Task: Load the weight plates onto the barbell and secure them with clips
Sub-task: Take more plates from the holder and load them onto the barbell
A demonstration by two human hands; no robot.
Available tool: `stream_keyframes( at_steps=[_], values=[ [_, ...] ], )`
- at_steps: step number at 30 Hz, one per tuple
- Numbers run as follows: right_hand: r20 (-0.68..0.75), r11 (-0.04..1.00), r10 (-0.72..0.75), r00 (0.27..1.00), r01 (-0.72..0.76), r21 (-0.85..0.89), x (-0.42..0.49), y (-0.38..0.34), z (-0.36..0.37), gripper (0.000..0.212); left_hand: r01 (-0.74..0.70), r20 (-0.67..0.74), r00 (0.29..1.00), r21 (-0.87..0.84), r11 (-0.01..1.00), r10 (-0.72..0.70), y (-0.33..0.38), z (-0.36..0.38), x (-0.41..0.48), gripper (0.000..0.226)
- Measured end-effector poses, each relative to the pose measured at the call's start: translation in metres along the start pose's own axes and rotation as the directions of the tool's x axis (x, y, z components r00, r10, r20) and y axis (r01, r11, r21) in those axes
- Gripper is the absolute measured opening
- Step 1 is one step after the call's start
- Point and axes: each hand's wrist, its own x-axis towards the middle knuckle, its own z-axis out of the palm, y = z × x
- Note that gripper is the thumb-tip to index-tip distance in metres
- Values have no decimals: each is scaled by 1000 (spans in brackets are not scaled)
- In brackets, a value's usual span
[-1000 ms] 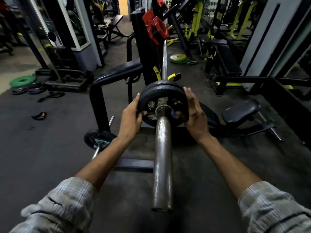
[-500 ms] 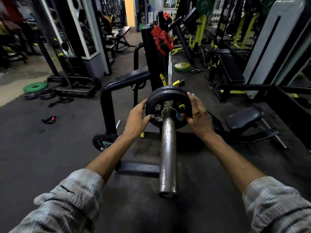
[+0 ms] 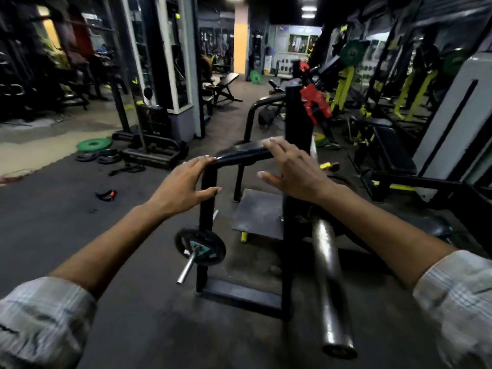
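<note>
Hands first: the left hand is spread wide, fingers extended and thumb out, holding nothing, its fingertips at the near end of a black padded rest on the rack; whether they touch the pad is hard to tell through the blur. The right hand is likewise wide and empty, palm down, fingers over the far end of the same pad. Both forearms are bare up to rolled, pale striped sleeves.

Below the right forearm the barbell sleeve runs toward the camera, bare steel with no plate visible on the near stretch; its far end is hidden behind the wrist and the rack's black upright. A small black weight plate sits on a short peg low on the rack's left post, below the left hand. A red clip hangs at the top of the upright, beyond the right hand.

Further out on the dark floor, a green plate lies flat with darker plates just beside it, well apart from the rack to the left. A black bench stands to the right.
</note>
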Motion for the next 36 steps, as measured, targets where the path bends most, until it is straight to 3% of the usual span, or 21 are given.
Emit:
stream_keyframes(
  at_steps=[6,11,17,25,36],
  values=[
    [167,992,-96,981,108,-59,67,-107,79,91,24,43,999,107,994,-29,-124,-45,-53,84],
    [313,996,-83,946,89,-5,101,-188,160,96,88,176,978,129,988,-110,-228,-53,-97,91],
    [383,996,-74,921,50,72,139,-250,238,94,124,272,951,103,987,-148,-321,-40,-118,91],
    [467,992,-46,883,-15,125,232,-260,366,90,160,402,896,107,981,-190,-466,28,-73,94],
    [574,977,0,819,-121,173,461,-210,495,89,233,467,842,139,963,-271,-675,67,99,93]
  ],
)
